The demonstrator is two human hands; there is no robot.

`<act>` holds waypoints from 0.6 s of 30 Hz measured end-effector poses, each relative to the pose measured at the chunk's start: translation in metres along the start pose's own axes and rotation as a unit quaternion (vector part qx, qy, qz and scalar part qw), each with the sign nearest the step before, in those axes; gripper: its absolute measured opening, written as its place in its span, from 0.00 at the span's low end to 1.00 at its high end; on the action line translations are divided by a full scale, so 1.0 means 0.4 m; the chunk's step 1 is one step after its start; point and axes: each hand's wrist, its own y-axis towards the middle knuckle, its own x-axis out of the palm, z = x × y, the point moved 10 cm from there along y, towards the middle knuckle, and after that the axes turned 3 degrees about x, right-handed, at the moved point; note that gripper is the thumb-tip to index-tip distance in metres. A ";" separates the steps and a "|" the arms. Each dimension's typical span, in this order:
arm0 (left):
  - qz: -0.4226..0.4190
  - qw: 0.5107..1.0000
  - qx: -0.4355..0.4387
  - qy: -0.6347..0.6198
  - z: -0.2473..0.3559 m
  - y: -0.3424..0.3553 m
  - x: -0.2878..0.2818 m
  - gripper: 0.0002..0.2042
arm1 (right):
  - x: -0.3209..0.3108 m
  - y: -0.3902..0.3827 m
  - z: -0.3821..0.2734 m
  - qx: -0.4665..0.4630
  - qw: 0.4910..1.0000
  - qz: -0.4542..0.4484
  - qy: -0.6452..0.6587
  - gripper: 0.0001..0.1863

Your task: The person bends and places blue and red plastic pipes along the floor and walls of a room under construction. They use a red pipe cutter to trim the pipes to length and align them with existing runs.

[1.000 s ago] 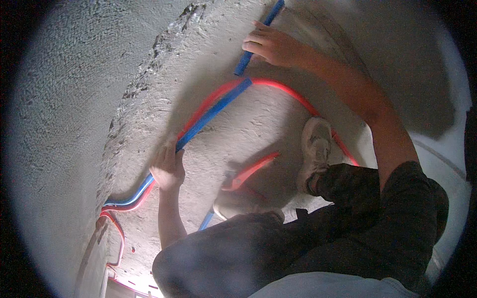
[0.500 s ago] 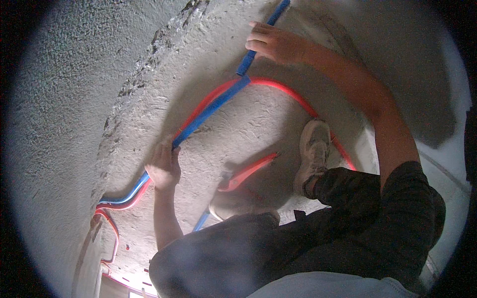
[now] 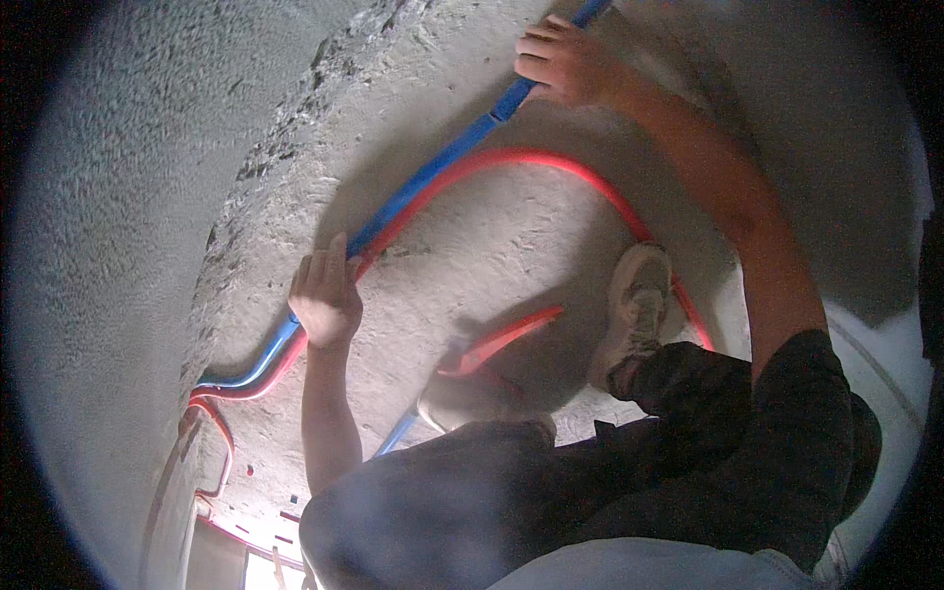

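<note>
My left hand (image 3: 327, 298) is closed round a long blue pipe (image 3: 423, 187) that runs along the rough floor near the wall. A red pipe (image 3: 615, 202) passes right beside that hand; whether the fingers also hold it I cannot tell. Farther up and to the right, my right hand (image 3: 565, 64) grips a second length of blue pipe (image 3: 513, 98). The near end of this length meets the far end of the first in a nearly straight line. How deeply one sits in the other is not visible. Past the meeting point the red pipe curves away to the right.
A rough grey wall (image 3: 128, 226) rises on the left. My shoe (image 3: 637, 305) stands beside the red pipe. A slim red object (image 3: 506, 337) and another blue pipe (image 3: 396, 433) lie by my legs. More red pipe (image 3: 231, 457) bends along the lower left.
My right hand has shifted up and right with its blue pipe. The left hand's pipe has swung toward the wall, off the red pipe, and the two blue lengths now line up.
</note>
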 end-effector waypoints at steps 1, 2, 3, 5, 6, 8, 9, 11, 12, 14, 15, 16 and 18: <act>0.007 1.000 -0.006 -0.005 0.004 -0.003 -0.002 0.18 | 0.013 0.004 -0.007 0.001 1.000 -0.024 0.000 0.25; 0.016 1.000 -0.009 -0.011 0.006 -0.003 -0.010 0.18 | 0.023 0.018 -0.011 0.003 0.999 -0.047 -0.003 0.26; 0.025 0.999 -0.012 -0.016 0.006 -0.001 -0.016 0.17 | 0.034 0.022 -0.009 0.005 0.998 -0.070 -0.005 0.26; 0.031 0.999 -0.001 -0.015 0.010 0.004 -0.016 0.17 | 0.021 0.019 -0.008 0.006 0.999 -0.038 -0.012 0.26; 0.030 0.999 0.002 -0.012 0.013 0.007 -0.016 0.17 | 0.018 0.019 -0.013 0.005 1.000 -0.021 -0.014 0.26; 0.029 1.000 0.006 -0.008 0.013 0.006 -0.014 0.17 | 0.018 0.022 -0.015 0.012 1.000 -0.025 0.002 0.26; 0.030 0.999 0.007 -0.007 0.010 0.003 -0.012 0.17 | 0.016 0.025 -0.014 0.013 0.999 -0.028 0.009 0.26; 0.026 1.000 0.000 -0.012 0.006 0.001 -0.008 0.17 | 0.025 0.022 -0.014 0.013 0.999 -0.037 0.021 0.26; 0.022 1.000 -0.008 -0.018 0.003 0.005 -0.009 0.17 | 0.027 0.020 -0.012 0.013 0.999 -0.041 0.026 0.27; 0.020 0.999 -0.023 -0.029 -0.002 0.006 -0.010 0.17 | 0.012 0.023 -0.012 -0.014 0.998 -0.023 0.055 0.27; 0.022 0.999 -0.030 -0.032 -0.005 0.004 -0.011 0.17 | 0.002 0.026 -0.013 -0.028 0.997 -0.014 0.069 0.27; 0.024 0.998 -0.037 -0.036 -0.008 0.002 -0.013 0.17 | 0.001 0.027 -0.015 -0.031 0.996 -0.016 0.081 0.27; 0.041 0.997 -0.042 -0.045 -0.009 0.005 -0.018 0.17 | -0.012 0.029 -0.017 -0.038 0.994 -0.026 0.099 0.26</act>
